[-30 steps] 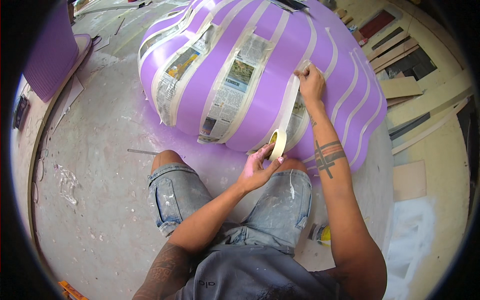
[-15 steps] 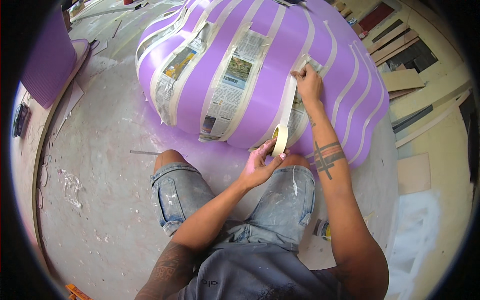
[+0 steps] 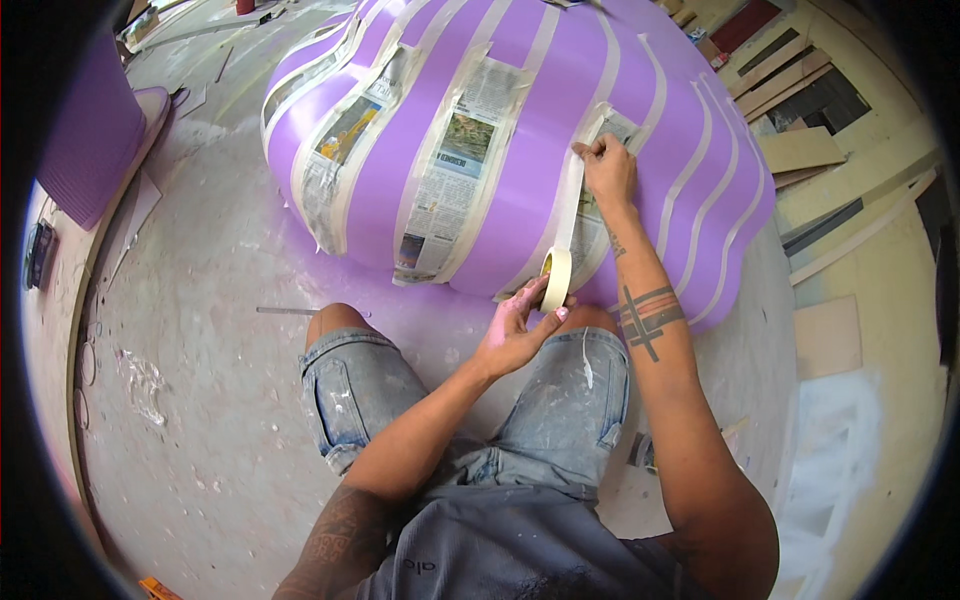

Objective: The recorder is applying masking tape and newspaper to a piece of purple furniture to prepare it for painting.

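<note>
A large rounded purple form stands before me, striped with pale masking tape and strips of newspaper. My left hand, smeared with pink paint, holds a roll of masking tape, its fingers in and around the ring. A length of tape runs taut from the roll up to my right hand. That hand pinches the tape's upper part, against the left edge of a newspaper strip. My right hand and forearm partly cover this strip.
Wooden boards and offcuts lie at the far right. On the left, another purple piece stands near a curved edge. A thin grey stick and crumpled clear plastic lie on the floor. A small container is partly behind my right arm.
My right hand has come slightly down and left along the tape, baring more of the newspaper's top end. The left hand keeps the roll in nearly the same place. The view has shifted a little.
</note>
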The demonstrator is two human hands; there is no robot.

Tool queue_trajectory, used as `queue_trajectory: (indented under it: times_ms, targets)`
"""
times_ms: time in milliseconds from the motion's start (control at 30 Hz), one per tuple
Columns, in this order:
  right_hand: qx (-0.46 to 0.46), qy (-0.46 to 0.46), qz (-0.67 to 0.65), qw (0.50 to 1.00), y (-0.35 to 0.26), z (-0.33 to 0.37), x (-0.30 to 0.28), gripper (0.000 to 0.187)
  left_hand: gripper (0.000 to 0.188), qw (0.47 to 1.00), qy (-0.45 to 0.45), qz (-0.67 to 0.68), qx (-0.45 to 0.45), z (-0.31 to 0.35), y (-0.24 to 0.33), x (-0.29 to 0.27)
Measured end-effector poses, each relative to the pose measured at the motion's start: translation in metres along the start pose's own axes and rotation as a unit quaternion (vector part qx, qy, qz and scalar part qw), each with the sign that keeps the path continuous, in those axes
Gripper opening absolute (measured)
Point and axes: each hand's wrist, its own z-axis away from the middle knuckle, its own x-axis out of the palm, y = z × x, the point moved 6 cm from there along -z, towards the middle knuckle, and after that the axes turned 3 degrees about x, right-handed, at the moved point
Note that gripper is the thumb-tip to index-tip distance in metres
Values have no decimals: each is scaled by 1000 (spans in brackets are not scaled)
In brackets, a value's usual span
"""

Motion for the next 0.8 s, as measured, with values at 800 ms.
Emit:
queue_trajectory:
  times_ms: [800]
  targets:
    - [168,24,-248,954,0,-44,-28,36,54,998,-12,-58,-4,0,-13,-6]
